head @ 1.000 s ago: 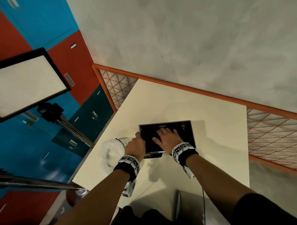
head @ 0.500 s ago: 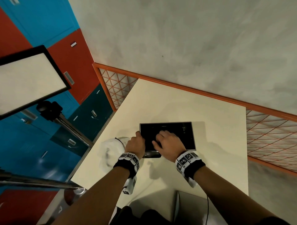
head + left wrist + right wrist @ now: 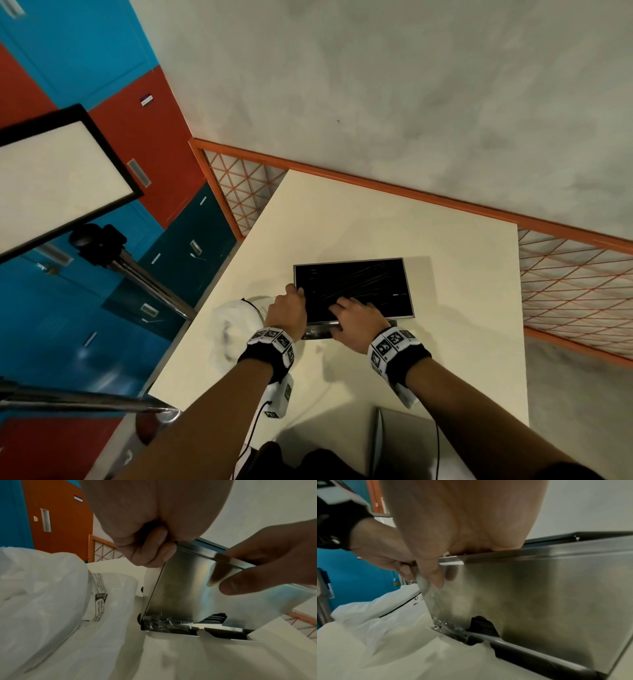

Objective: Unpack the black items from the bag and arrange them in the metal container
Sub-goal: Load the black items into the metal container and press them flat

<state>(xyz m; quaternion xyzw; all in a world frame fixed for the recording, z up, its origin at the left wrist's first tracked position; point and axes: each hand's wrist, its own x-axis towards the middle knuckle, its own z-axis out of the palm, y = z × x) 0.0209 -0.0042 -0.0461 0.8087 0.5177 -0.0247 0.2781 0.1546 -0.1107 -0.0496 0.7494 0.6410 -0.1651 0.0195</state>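
A rectangular metal container (image 3: pixel 409 291) stands on the cream table (image 3: pixel 462 359), its inside dark with thin black items (image 3: pixel 356 281) lying in it. My left hand (image 3: pixel 287 308) grips its near left corner, fingers (image 3: pixel 154 550) curled on the rim. The right hand (image 3: pixel 356 315) holds the near rim, fingers reaching inside over the black items, thumb (image 3: pixel 433 574) pressed on the outer steel wall (image 3: pixel 530 595). A black ribbed piece (image 3: pixel 482 624) shows at the wall's lower edge. The white plastic bag (image 3: pixel 236 325) lies crumpled just left of the container.
A grey laptop-like slab (image 3: pixel 404 442) sits at the table's near edge. An orange mesh railing (image 3: pixel 565 291) runs behind and right of the table. A light panel on a tripod (image 3: pixel 51 178) stands at the left, beside blue and red lockers.
My right hand has drawn back from the middle of the container to its near rim. The left hand stays on the near left corner.
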